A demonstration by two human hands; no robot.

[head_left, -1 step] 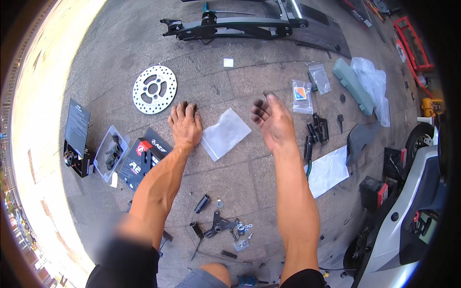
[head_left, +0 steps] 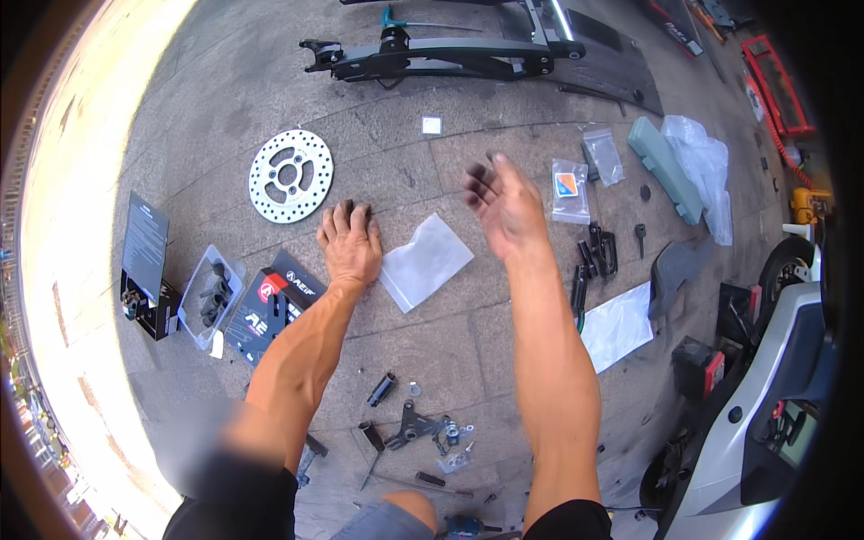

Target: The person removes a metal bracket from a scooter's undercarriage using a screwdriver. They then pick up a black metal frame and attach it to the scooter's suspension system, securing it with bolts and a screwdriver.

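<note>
My left hand (head_left: pixel 349 241) rests palm down on the paving, fingers stretched out and holding nothing. Right beside it lies a flat, milky plastic bag (head_left: pixel 427 264). A silver brake disc (head_left: pixel 263 186) with drilled holes lies just beyond my left fingertips. To the right of the bag, my right hand (head_left: pixel 509 209) is held above the ground, palm turned to the left, its fingers loosely bent, apart and empty. Its fingertips are smudged dark. A small clear bag with an orange and blue sticker (head_left: pixel 564 185) lies to the right of that hand.
A black swingarm (head_left: pixel 450 61) lies at the far side. At left are an opened box (head_left: pixel 147 238), a clear plastic tray (head_left: pixel 190 306) and a printed black box (head_left: pixel 241 326). Nearer me lie a black bracket (head_left: pixel 414 427) and small hardware. A white scooter (head_left: pixel 733 450) stands at right.
The whole view has shifted slightly, with things on the ground appearing a little lower. My right hand has moved slightly up and left against the ground; my left hand stays down.
</note>
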